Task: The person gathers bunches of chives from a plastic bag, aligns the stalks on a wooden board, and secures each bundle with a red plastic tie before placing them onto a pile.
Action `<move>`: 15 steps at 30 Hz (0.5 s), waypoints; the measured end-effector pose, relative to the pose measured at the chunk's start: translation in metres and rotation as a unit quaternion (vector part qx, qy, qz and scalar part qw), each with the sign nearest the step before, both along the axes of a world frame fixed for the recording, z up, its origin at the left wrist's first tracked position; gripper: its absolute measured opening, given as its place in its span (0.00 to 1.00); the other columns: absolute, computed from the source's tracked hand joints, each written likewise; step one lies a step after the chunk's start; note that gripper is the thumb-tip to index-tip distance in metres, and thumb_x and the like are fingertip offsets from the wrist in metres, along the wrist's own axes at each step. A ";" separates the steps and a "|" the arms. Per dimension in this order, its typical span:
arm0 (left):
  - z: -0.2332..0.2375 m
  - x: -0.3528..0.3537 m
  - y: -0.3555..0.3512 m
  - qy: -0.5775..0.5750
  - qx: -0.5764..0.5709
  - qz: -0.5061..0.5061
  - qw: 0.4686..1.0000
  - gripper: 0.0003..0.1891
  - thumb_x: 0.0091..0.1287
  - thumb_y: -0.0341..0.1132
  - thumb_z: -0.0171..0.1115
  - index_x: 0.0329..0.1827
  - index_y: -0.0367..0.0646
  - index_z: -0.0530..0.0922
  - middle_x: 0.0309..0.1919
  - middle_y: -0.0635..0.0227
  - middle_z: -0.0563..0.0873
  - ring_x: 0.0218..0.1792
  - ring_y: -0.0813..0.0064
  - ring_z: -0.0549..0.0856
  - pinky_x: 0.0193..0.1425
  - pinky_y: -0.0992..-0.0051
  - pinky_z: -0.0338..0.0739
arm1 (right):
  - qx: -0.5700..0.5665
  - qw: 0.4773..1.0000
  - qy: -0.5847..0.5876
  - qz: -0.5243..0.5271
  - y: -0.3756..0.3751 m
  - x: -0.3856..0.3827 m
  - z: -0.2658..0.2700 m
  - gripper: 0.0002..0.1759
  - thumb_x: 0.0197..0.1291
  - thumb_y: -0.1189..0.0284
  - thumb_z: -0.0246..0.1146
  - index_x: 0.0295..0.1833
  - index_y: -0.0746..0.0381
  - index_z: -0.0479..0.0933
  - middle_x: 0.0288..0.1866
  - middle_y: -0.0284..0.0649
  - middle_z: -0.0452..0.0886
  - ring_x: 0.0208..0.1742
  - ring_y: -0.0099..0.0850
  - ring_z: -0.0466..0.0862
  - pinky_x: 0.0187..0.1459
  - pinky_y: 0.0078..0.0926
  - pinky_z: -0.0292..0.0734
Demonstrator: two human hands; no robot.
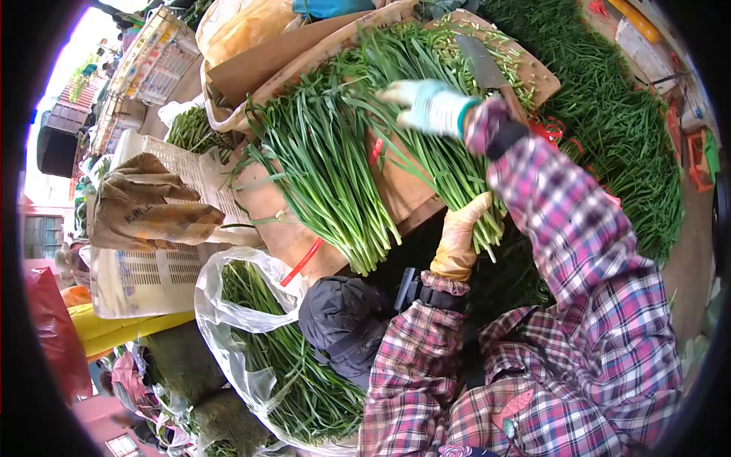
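Note:
My left hand [459, 234], in a yellowish glove, is wrapped round the pale stem ends of a bunch of long green leafy stalks [434, 164]. Over the upper leaves of that bunch is my right hand [430, 105], in a white and teal glove, its fingers stretched out and slightly blurred. Another bunch of green stalks [327, 175] lies to the left on brown cardboard [255, 190], with a red tie [377, 150] between the two bunches. A cleaver [480, 61] rests on a board [544, 80] strewn with cut stem ends.
A clear plastic bag [209, 297] full of green stalks stands at the lower left, beside a dark cap [343, 320]. White plastic crates [122, 286] are at the left, one with a brown cloth [148, 206]. A large heap of greens [617, 145] spreads along the right.

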State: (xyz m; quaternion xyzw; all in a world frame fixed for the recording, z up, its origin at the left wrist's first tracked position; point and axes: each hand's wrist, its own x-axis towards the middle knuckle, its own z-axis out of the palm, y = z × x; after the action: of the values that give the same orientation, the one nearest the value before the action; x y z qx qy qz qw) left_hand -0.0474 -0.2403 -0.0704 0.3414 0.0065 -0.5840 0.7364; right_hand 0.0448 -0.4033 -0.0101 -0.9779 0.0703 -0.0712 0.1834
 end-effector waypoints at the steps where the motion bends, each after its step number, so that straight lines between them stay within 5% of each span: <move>1: -0.001 0.002 0.003 -0.001 -0.027 -0.009 1.000 0.14 0.61 0.40 0.61 0.40 0.37 0.76 0.26 0.61 0.82 0.23 0.68 0.82 0.27 0.72 0.79 | 0.068 0.997 0.032 -0.022 -0.016 0.005 0.004 0.28 0.52 0.68 0.57 0.62 0.58 0.69 0.58 0.43 0.75 0.58 0.37 0.75 0.59 0.29 0.68; 6: -0.004 0.011 0.008 0.058 -0.047 -0.046 0.996 0.22 0.61 0.45 0.60 0.51 0.37 0.74 0.38 0.59 0.83 0.33 0.66 0.84 0.32 0.70 0.81 | 0.200 0.972 -0.061 -0.106 -0.025 -0.028 0.027 0.24 0.55 0.69 0.58 0.60 0.61 0.71 0.57 0.41 0.77 0.56 0.27 0.76 0.58 0.22 0.68; 8: -0.007 0.017 0.010 0.127 -0.111 -0.094 0.981 0.23 0.63 0.46 0.58 0.52 0.36 0.73 0.38 0.59 0.83 0.33 0.66 0.84 0.32 0.70 0.81 | 0.242 0.950 -0.161 -0.112 -0.009 -0.070 0.046 0.20 0.59 0.69 0.58 0.56 0.63 0.74 0.50 0.39 0.80 0.50 0.23 0.78 0.52 0.19 0.71; 10: 0.019 0.017 0.011 0.100 -0.078 -0.037 0.991 0.22 0.63 0.47 0.58 0.49 0.36 0.75 0.33 0.61 0.83 0.30 0.70 0.83 0.30 0.74 0.80 | 0.161 0.962 -0.159 -0.156 0.012 -0.116 0.057 0.16 0.60 0.67 0.57 0.48 0.65 0.78 0.39 0.41 0.83 0.35 0.27 0.82 0.40 0.17 0.75; 12: 0.021 0.025 0.014 0.124 -0.112 -0.027 0.986 0.23 0.66 0.47 0.55 0.54 0.36 0.72 0.40 0.58 0.82 0.35 0.68 0.83 0.35 0.67 0.81 | 0.400 0.890 0.035 -0.214 0.011 -0.164 0.032 0.22 0.60 0.57 0.59 0.41 0.69 0.78 0.36 0.44 0.83 0.30 0.29 0.82 0.33 0.21 0.77; 14: 0.033 0.037 0.015 0.109 -0.129 -0.049 0.984 0.22 0.65 0.46 0.55 0.53 0.37 0.72 0.41 0.58 0.82 0.35 0.69 0.84 0.36 0.67 0.82 | 0.577 0.756 0.103 -0.292 0.035 -0.178 0.037 0.32 0.56 0.45 0.58 0.38 0.69 0.79 0.33 0.46 0.82 0.28 0.31 0.82 0.29 0.25 0.79; 15: 0.038 0.047 0.016 0.101 -0.148 -0.079 0.981 0.22 0.65 0.46 0.56 0.53 0.37 0.72 0.42 0.57 0.82 0.36 0.69 0.84 0.36 0.67 0.83 | 0.629 0.728 0.114 -0.248 0.038 -0.179 0.032 0.39 0.52 0.37 0.55 0.42 0.68 0.78 0.30 0.43 0.81 0.30 0.33 0.83 0.33 0.26 0.80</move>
State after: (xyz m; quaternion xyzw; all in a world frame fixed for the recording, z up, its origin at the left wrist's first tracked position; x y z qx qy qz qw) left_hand -0.0004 -0.2238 -0.0325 0.1672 -0.0321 -0.6661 0.7261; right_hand -0.1345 -0.3658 0.0219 -0.5869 0.3590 0.0584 0.7234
